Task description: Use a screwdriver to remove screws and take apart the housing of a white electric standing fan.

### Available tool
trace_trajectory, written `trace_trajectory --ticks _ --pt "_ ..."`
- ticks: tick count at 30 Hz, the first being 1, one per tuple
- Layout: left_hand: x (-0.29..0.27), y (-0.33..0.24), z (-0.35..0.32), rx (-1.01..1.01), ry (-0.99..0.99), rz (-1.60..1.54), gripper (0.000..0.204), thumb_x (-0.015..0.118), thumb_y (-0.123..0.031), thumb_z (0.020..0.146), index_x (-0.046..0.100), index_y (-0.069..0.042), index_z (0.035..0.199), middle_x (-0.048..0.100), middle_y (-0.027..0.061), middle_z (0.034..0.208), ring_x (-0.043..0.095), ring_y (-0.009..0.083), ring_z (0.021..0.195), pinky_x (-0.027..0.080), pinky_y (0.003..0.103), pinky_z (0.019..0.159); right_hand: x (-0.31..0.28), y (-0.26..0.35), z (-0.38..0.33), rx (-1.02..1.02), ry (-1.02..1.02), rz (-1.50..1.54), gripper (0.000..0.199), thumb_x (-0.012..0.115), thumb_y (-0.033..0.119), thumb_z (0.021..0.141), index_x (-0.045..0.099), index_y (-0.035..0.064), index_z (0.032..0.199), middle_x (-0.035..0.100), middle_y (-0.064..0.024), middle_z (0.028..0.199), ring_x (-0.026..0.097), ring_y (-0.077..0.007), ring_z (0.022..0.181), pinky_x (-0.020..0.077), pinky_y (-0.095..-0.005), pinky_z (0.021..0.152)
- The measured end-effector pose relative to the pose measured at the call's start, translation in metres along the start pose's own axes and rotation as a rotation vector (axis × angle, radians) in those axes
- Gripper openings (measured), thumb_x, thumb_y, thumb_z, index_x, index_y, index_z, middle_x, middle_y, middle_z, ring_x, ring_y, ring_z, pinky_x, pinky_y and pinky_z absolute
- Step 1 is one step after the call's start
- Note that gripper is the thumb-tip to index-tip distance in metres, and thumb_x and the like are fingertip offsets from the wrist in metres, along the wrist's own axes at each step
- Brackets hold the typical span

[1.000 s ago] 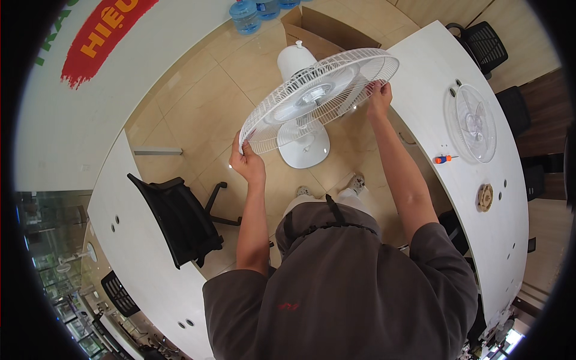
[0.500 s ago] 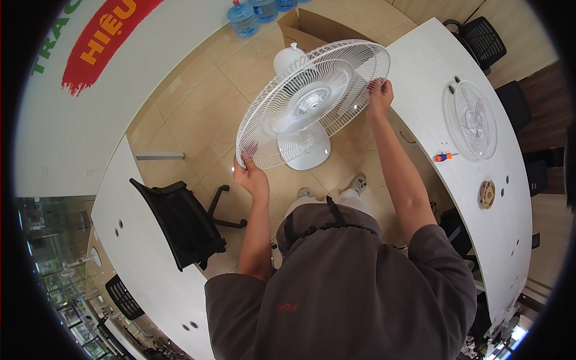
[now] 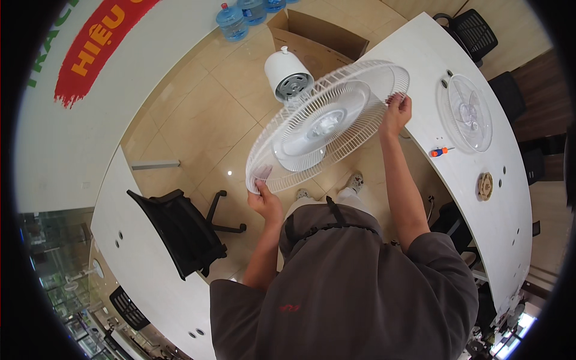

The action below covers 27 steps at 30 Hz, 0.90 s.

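Observation:
Both my hands hold a white round fan guard [image 3: 327, 123], tilted, its right side higher in the picture. My left hand [image 3: 265, 204] is closed on its lower left rim. On the upper right rim my right hand [image 3: 396, 115] grips with bent fingers. Just beyond the guard stands a white fan body with its motor head [image 3: 289, 73] in plain sight, no blades on it. The guard covers most of the fan's stand; the round base shows only through the wires. A second fan guard with clear blades [image 3: 471, 114] lies on the right table.
The white table [image 3: 462, 210] on my right carries an orange and blue screwdriver [image 3: 441, 152] and a brown round dish [image 3: 485, 186]. A cardboard box [image 3: 318, 39] stands open behind the fan. Water jugs [image 3: 232, 24] line the wall. At left is a black chair [image 3: 180, 231].
The guard has come nearer to me and a little right, apart from the motor head, whose front now shows. Both hands moved with it and kept their grip.

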State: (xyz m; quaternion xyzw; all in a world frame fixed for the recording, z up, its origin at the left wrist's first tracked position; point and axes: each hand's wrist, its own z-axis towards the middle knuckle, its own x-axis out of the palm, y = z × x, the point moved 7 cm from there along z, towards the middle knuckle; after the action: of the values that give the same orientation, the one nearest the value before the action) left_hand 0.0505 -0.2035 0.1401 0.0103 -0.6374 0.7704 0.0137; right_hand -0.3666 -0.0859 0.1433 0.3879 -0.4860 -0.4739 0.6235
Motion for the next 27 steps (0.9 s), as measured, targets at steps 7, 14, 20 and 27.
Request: trace_trajectory --ticks 7,14,20,27 --pt "0.051 -0.007 -0.050 0.029 0.495 0.008 0.036 0.040 -0.019 0.101 0.059 0.012 0.104 0.066 0.0193 0.103 0.064 0.0251 0.097 0.048 0.035 0.088 -0.130 0.035 0.033 -0.090 -0.079 -0.268 0.013 0.054 0.013 0.096 0.056 0.0012 0.091 0.053 0.0010 0.074 0.047 -0.0072 0.066 0.0392 -0.0236 0.060" --pt "0.153 0.052 -0.092 -0.278 0.694 -0.213 0.030 0.044 -0.012 0.099 0.046 0.010 0.120 0.060 0.0228 0.114 0.061 0.0289 0.103 0.049 0.039 0.091 -0.245 0.094 0.083 -0.077 -0.258 -0.780 0.016 0.062 0.014 0.089 0.065 -0.0002 0.095 0.063 -0.0158 0.069 0.058 -0.0167 0.061 0.0448 -0.0306 0.059" --pt "0.251 0.066 -0.115 -0.968 0.627 -0.425 0.030 0.046 0.003 0.090 0.043 0.006 0.120 0.057 0.0258 0.114 0.061 0.0428 0.100 0.054 0.059 0.083 -0.293 0.079 0.144 0.084 -0.009 -0.854 0.023 0.061 0.017 0.087 0.066 -0.0017 0.100 0.068 -0.0178 0.077 0.066 -0.0234 0.070 0.0491 -0.0350 0.067" --pt "0.319 0.084 -0.081 -0.941 0.476 -0.466 0.032 0.045 0.007 0.086 0.041 0.007 0.117 0.054 0.0330 0.113 0.059 0.0487 0.100 0.055 0.057 0.085 -0.324 0.044 0.183 0.383 0.105 -0.351 0.034 0.062 0.022 0.090 0.061 -0.0001 0.116 0.066 -0.0083 0.097 0.064 -0.0151 0.084 0.0501 -0.0283 0.068"
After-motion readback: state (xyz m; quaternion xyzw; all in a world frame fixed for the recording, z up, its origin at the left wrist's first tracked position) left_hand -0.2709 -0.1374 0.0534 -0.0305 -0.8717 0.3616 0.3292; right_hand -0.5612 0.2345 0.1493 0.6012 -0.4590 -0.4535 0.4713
